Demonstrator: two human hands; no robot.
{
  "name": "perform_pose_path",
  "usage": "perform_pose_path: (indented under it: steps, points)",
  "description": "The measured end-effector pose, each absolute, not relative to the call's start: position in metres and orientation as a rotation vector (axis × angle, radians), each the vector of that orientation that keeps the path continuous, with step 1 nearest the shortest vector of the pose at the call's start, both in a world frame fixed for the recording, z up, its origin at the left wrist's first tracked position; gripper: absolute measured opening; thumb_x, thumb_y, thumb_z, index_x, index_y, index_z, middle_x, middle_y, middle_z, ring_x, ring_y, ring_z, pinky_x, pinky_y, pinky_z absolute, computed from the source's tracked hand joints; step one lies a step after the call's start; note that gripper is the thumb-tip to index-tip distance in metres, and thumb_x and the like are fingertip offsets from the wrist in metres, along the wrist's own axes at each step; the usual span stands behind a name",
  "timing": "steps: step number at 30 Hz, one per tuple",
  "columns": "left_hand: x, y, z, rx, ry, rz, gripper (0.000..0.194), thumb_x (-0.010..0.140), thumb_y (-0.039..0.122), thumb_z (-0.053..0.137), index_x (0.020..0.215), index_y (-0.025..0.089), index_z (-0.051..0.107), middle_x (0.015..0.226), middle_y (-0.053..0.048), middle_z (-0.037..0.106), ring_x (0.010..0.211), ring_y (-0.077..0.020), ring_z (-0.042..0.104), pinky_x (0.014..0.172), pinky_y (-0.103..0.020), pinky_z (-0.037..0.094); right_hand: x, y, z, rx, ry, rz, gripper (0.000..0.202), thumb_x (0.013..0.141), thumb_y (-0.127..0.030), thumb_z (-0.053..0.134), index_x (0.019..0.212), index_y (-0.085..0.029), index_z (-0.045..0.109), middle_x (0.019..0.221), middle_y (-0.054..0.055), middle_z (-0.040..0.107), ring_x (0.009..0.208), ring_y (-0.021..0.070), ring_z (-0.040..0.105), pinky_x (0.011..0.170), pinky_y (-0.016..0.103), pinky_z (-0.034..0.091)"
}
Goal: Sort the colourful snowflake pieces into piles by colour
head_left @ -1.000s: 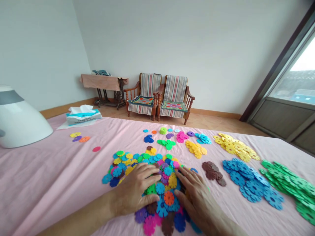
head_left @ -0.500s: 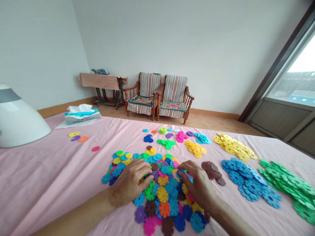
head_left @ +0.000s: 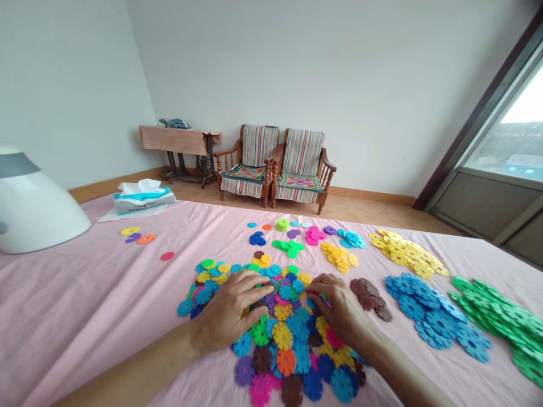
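A mixed pile of notched plastic interlocking discs [head_left: 282,336], in many colours, lies on the pink cloth in front of me. Over its left part is my left hand [head_left: 237,305], palm down, its thumb apart from the fingers. Its fingertips reach a brown disc near the pile's middle, and nothing is seen gripped in it. At the right side of the pile, my right hand [head_left: 339,308] has its fingers curled round some discs; blue and purple edges show by the thumb. How many it holds is hidden by the fingers.
Sorted heaps lie to the right: brown discs [head_left: 370,298], blue discs [head_left: 436,311], green discs [head_left: 500,319] and yellow discs [head_left: 407,253]. Smaller groups, such as pink discs [head_left: 315,235], sit farther back. On the left are a tissue pack [head_left: 144,202] and a white kettle-like object [head_left: 40,209].
My left hand has moved slightly right, its fingers stretching over the brown disc. The right hand's fingers have curled further over the discs, so less of them shows. The view has shifted slightly.
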State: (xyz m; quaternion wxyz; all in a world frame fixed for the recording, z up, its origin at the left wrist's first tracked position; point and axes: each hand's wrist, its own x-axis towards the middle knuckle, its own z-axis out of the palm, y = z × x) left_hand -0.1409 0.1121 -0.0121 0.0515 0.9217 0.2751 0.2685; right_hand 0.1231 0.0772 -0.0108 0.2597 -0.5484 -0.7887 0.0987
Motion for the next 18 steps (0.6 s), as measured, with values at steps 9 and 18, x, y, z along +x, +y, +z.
perform_pose_path:
  steps: [9, 18]
  points:
    - [-0.139, 0.111, -0.013, 2.822, 0.906, 0.778, 0.028, 0.089, 0.027, 0.057, 0.115, 0.022, 0.066, 0.117, -0.009, 0.066, 0.111, -0.0279, 0.056, 0.093, -0.049, 0.045, 0.160, 0.094, -0.012, -1.634, -1.732, 0.306, 0.025, 0.084, -0.033, 0.050, 0.088, -0.019, 0.070, 0.078, 0.004, 0.068, 0.067, 0.0172, 0.058, 0.065, 0.030, 0.043]
    - [-0.142, 0.116, -0.022, 2.700, 0.950, 1.080, 0.015, 0.089, 0.020, 0.056, 0.097, 0.019, 0.069, 0.098, -0.007, 0.070, 0.098, -0.0218, 0.060, 0.086, -0.039, 0.049, 0.181, 0.173, -0.016, -1.716, -1.482, 0.302, 0.021, 0.072, -0.031, 0.054, 0.075, -0.015, 0.067, 0.068, 0.004, 0.068, 0.062, 0.0163, 0.060, 0.057, 0.025, 0.042]
